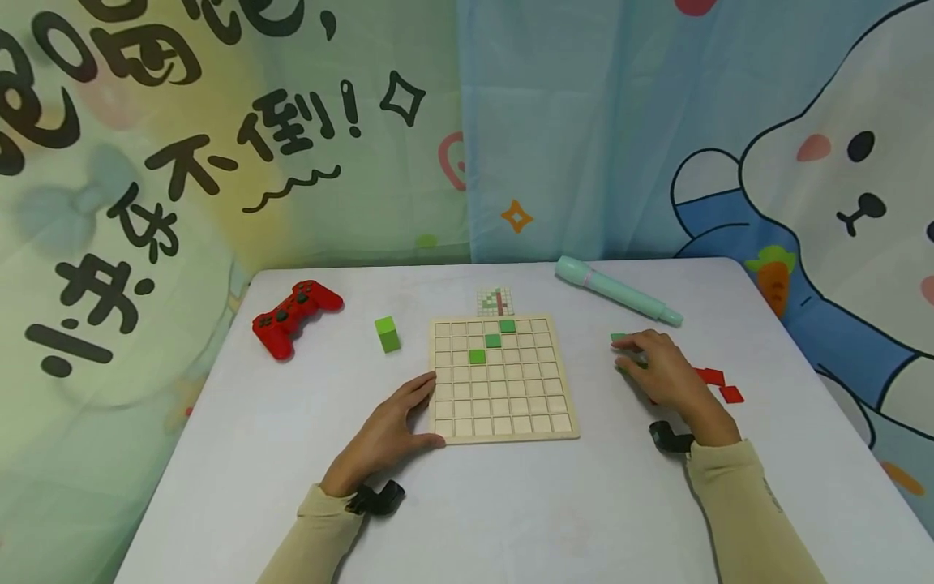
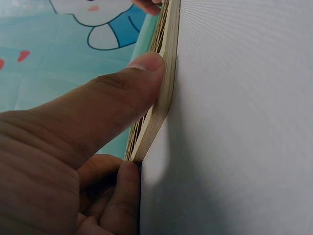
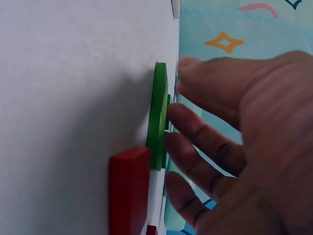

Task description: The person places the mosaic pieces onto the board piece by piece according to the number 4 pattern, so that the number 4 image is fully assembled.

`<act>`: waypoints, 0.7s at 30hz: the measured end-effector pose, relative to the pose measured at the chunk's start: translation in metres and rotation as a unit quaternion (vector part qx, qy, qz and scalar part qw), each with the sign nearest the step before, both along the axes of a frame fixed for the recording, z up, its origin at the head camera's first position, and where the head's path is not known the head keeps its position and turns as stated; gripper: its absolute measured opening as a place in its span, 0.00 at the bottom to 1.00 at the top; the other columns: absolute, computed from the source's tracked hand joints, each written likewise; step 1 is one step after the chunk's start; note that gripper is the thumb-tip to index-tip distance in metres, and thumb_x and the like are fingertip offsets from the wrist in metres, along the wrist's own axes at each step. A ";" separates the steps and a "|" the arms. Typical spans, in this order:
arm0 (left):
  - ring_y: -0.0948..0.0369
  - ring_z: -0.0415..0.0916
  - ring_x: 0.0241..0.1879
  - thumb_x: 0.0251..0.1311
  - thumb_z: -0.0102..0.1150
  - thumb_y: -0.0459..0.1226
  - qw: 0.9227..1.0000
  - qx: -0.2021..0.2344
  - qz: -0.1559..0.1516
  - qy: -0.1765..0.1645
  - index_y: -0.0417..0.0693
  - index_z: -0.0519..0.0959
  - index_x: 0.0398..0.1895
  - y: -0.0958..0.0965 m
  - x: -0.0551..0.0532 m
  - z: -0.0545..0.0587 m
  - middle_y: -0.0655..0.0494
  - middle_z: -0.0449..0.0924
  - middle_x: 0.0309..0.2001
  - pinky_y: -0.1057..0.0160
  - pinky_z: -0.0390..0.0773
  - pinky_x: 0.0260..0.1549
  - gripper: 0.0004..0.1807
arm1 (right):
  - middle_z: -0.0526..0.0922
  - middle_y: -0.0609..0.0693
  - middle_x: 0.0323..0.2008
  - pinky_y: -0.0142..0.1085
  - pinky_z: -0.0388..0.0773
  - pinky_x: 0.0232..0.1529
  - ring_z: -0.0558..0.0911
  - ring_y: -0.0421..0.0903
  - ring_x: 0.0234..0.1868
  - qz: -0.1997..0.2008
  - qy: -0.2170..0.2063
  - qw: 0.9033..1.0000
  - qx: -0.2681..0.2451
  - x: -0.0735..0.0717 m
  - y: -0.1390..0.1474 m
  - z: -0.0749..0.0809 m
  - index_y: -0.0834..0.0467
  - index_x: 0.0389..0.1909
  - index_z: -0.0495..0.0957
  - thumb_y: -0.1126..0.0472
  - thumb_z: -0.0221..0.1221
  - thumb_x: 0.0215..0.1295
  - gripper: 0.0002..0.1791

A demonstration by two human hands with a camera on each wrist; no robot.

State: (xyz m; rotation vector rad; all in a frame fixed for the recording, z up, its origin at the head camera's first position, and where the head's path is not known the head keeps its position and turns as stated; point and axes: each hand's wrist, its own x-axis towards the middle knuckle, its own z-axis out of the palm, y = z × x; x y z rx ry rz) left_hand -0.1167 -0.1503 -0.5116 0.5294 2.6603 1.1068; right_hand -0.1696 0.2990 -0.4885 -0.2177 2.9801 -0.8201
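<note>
A wooden grid board (image 1: 503,397) lies flat on the white table, with three green square tiles (image 1: 493,341) set in a diagonal in its upper part. My left hand (image 1: 387,434) grips the board's near left corner, thumb along the front edge and fingers at the left side; in the left wrist view the thumb (image 2: 132,81) presses the board's edge. Right of the board, my right hand (image 1: 667,377) hovers low over loose green tiles (image 3: 157,112), its fingers loosely bent and thumb apart from them. Red tiles (image 1: 731,394) lie beside that hand, partly hidden under it.
A small printed grid card (image 1: 495,302) lies just behind the board. To the left are a green block (image 1: 387,334) and a red game controller (image 1: 295,316). A mint-green marker-shaped object (image 1: 620,292) lies at the back right. Printed curtains hang behind the table.
</note>
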 end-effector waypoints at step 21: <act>0.50 0.57 0.85 0.54 0.83 0.40 1.000 0.010 -0.001 -0.002 0.41 0.63 0.82 -0.001 0.000 0.001 0.54 0.60 0.85 0.46 0.67 0.79 0.54 | 0.68 0.70 0.70 0.71 0.69 0.69 0.65 0.70 0.70 0.022 -0.069 0.997 0.008 0.007 0.028 0.003 0.64 0.69 0.74 0.57 0.67 0.73 0.29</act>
